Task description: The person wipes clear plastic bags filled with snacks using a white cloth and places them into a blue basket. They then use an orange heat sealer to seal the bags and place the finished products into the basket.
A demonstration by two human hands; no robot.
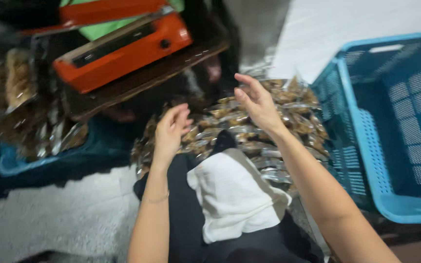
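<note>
Both hands, left hand (pixel 171 127) and right hand (pixel 255 100), hover apart and empty over the heap of snack packets (pixel 249 131) beyond the lap; loose packets may slide toward the blue crate (pixel 366 146).

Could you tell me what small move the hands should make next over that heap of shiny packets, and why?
Probably lower the right hand onto the nearest packet of the pile: both hands look empty, its fingers are spread just above the heap, and the left hand already hovers at its edge.
</note>
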